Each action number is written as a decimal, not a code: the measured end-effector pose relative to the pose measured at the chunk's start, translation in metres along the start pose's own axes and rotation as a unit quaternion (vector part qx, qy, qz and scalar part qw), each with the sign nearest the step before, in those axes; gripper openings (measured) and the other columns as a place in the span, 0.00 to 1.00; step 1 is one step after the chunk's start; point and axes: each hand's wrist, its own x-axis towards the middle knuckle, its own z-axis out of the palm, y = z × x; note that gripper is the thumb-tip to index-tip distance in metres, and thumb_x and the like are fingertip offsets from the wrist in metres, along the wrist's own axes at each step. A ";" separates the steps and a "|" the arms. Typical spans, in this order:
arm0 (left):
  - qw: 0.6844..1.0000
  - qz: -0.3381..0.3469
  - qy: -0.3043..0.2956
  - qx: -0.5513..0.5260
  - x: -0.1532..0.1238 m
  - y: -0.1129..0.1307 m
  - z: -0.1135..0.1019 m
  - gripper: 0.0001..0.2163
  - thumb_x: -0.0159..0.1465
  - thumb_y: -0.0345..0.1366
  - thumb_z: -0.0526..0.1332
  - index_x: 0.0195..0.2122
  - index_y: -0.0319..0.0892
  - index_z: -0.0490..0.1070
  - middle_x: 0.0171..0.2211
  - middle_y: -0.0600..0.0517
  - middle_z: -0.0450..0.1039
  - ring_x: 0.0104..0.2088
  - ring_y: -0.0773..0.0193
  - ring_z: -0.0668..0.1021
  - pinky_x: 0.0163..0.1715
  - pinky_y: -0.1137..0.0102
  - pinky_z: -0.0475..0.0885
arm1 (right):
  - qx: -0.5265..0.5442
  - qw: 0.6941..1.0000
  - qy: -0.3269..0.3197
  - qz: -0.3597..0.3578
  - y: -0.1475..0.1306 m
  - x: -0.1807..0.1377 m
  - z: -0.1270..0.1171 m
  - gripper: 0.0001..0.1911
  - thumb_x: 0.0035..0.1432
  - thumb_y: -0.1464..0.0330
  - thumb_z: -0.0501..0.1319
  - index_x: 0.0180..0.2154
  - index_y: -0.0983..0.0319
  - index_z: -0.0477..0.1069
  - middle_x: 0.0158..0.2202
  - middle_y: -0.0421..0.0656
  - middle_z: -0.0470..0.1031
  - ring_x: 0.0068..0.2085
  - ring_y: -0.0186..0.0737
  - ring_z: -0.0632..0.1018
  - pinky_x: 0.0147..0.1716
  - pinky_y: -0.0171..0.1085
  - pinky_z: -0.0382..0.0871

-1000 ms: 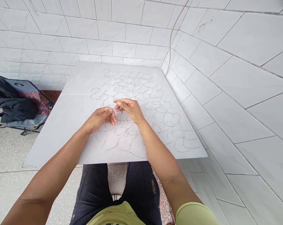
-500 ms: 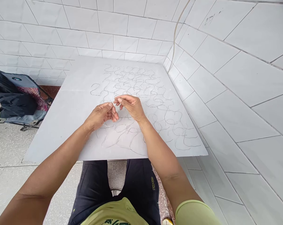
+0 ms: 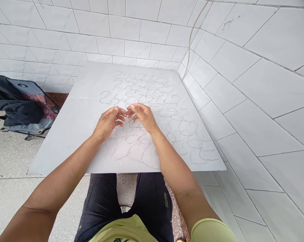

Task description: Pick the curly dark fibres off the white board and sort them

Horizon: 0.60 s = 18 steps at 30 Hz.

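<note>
A white board (image 3: pixel 73 114) lies across my lap with a long thin wire (image 3: pixel 172 114) looped over it in wavy curls. My left hand (image 3: pixel 107 121) and my right hand (image 3: pixel 143 116) meet over the middle of the board, fingertips almost touching. Both hands have their fingers curled and pinched together where the wire runs between them. The wire is so thin that its part inside the fingers cannot be made out clearly.
White tiled walls (image 3: pixel 255 84) close in behind and on the right of the board. A cable (image 3: pixel 192 37) hangs down in the corner. At the left, a folding chair with dark clothes (image 3: pixel 18 107) stands on the speckled floor (image 3: pixel 8 158).
Both hands have shifted slightly up the board and closer together. The left fingers have loosened a little from the tighter pinch seen earlier.
</note>
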 end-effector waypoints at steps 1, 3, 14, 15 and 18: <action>1.000 0.013 0.022 0.000 0.000 0.000 -0.001 0.18 0.71 0.52 0.63 0.41 0.41 0.80 0.43 0.45 0.76 0.38 0.61 0.77 0.35 0.68 0.74 | -0.005 1.000 -0.022 0.017 -0.001 -0.001 0.001 0.24 0.65 0.46 0.64 0.40 0.61 0.80 0.36 0.45 0.82 0.34 0.37 0.80 0.27 0.33 0.73; 0.998 0.033 0.053 0.000 0.001 0.001 -0.003 0.18 0.71 0.52 0.62 0.42 0.42 0.81 0.43 0.45 0.75 0.39 0.62 0.76 0.35 0.68 0.73 | -0.020 0.996 -0.077 0.044 -0.002 -0.003 0.003 0.24 0.64 0.46 0.65 0.39 0.62 0.80 0.36 0.46 0.83 0.33 0.37 0.80 0.26 0.32 0.72; 0.996 0.034 0.086 -0.010 0.007 0.009 -0.017 0.15 0.67 0.49 0.68 0.41 0.41 0.81 0.40 0.46 0.76 0.35 0.64 0.77 0.34 0.69 0.74 | 0.030 0.992 -0.097 0.080 0.009 -0.003 0.013 0.21 0.63 0.51 0.68 0.40 0.63 0.81 0.33 0.46 0.83 0.29 0.37 0.80 0.25 0.33 0.71; 0.995 0.037 0.092 -0.015 0.008 0.010 -0.018 0.15 0.67 0.49 0.69 0.40 0.41 0.81 0.40 0.46 0.76 0.35 0.64 0.77 0.33 0.69 0.73 | 0.038 0.991 -0.097 0.080 0.009 -0.003 0.014 0.21 0.63 0.51 0.68 0.40 0.64 0.82 0.32 0.46 0.83 0.29 0.37 0.80 0.25 0.33 0.71; 0.995 0.031 0.089 -0.044 0.010 0.013 -0.021 0.15 0.66 0.49 0.70 0.35 0.40 0.78 0.41 0.46 0.77 0.34 0.66 0.77 0.32 0.70 0.73 | 0.061 0.989 -0.104 0.083 0.010 -0.004 0.015 0.19 0.64 0.53 0.68 0.41 0.64 0.82 0.31 0.46 0.82 0.27 0.36 0.79 0.24 0.33 0.70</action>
